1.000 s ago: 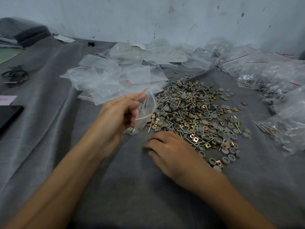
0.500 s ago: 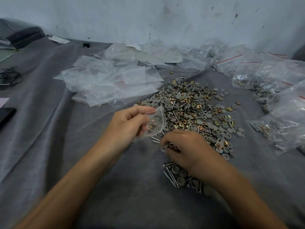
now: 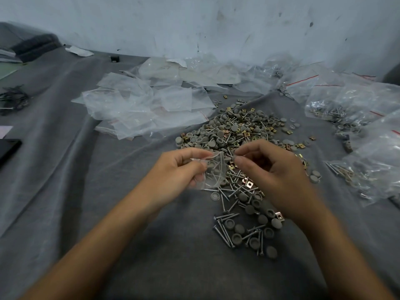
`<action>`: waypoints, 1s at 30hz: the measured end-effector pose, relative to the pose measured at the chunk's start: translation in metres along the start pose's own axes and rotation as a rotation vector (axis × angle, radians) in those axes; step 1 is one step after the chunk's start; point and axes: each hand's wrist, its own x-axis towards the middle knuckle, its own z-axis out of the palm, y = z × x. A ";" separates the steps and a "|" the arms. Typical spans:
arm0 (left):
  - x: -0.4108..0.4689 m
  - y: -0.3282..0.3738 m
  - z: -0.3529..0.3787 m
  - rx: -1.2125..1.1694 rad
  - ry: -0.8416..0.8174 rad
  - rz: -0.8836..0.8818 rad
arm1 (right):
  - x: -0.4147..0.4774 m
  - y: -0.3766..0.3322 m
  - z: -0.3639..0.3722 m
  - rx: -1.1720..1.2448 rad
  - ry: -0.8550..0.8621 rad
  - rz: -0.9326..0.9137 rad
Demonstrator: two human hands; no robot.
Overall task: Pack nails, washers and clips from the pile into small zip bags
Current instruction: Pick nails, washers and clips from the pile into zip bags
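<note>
Two hands work over a counter draped in grey cloth [image 3: 65, 191]. The left hand [image 3: 179, 169] pinches a small zip bag [image 3: 213, 169] by its upper lip between thumb and fingers. The bag hangs just above the near edge of the pile [image 3: 238, 131], its mouth turned to the right. The right hand [image 3: 272, 172], fingers curled, pinches what looks like a grey washer [image 3: 234, 158] at the bag's mouth.

Loose nails [image 3: 225, 217], washers [image 3: 239, 228] and brass-coloured clips [image 3: 250, 184] trail from the pile toward the near side. Empty bags [image 3: 140, 109] lie to the far left of the pile, filled bags [image 3: 357, 118] to its right.

Handling:
- **Bag:** the film is probably thin, limp and slippery. It is best held at the stiffer zip strip so the mouth stays open.
- **Nails:** these are rigid and pointed and may pierce the film, so take them by the shank.
- **Washers:** they are light and liable to roll.
- **Clips:** their edges may snag.
</note>
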 end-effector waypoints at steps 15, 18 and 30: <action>0.002 -0.001 -0.004 -0.037 -0.012 0.007 | 0.000 -0.003 -0.001 0.131 -0.082 0.024; 0.003 -0.001 -0.005 -0.055 -0.011 0.009 | 0.002 0.001 -0.013 0.057 -0.080 0.059; 0.005 -0.002 -0.008 -0.064 0.007 0.017 | -0.004 0.008 -0.024 -0.498 -0.604 0.305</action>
